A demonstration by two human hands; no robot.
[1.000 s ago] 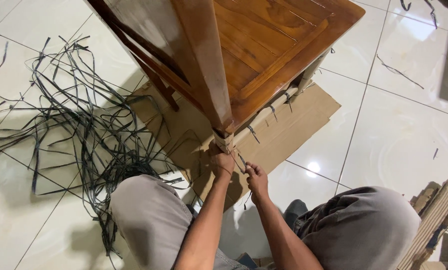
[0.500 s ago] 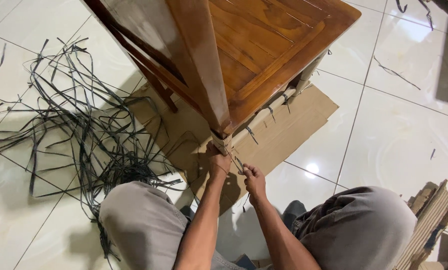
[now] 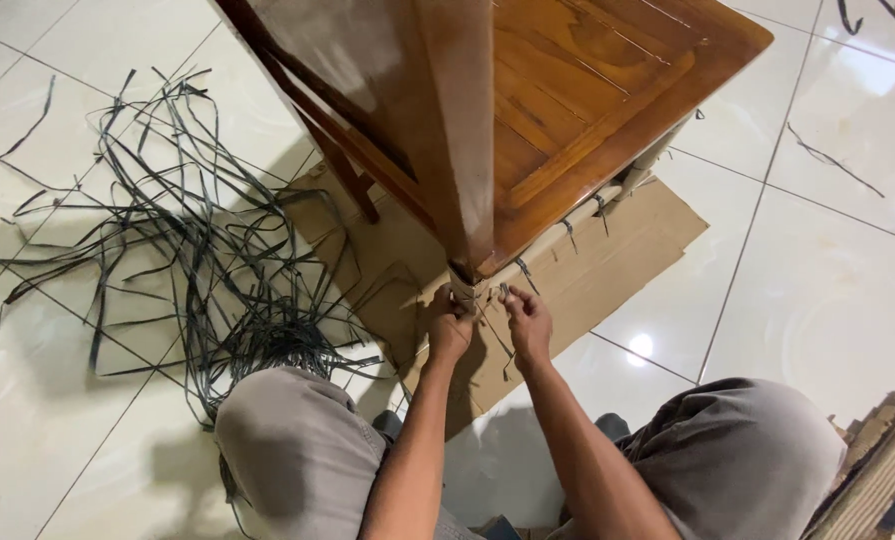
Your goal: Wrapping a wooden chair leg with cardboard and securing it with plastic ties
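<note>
Both hands meet at the bottom corner of a glossy brown wooden piece of furniture (image 3: 567, 90), which rises straight above them. The left hand (image 3: 450, 328) is closed around the pale cardboard wrap (image 3: 464, 292) that covers the foot of the corner post, its knuckles pressed against it. The right hand (image 3: 528, 322) sits just beside the left, close but not touching it, with its fingers pinched on a thin dark plastic strap (image 3: 497, 335) that hangs down between the two hands and crosses the wrap. Whether the left hand also grips the strap cannot be told.

From the right hand, a pale wrapped rail (image 3: 567, 220) runs up and away along the lower edge of the furniture, with several short dark strap ends sticking out of it. Under both hands and stretching beyond them lies a flat sheet of brown cardboard (image 3: 617, 260) on the shiny white tiled floor (image 3: 817, 280).

To the left of the left hand, well apart from it, a loose tangle of long dark plastic straps (image 3: 197, 250) sprawls over the tiles and onto the cardboard's edge. Nearer than the hands, the person's knees in grey trousers (image 3: 297, 450) flank both forearms. Far to the right of the right hand, at the frame's edge, stacked corrugated cardboard pieces (image 3: 882, 470) lie on the floor.
</note>
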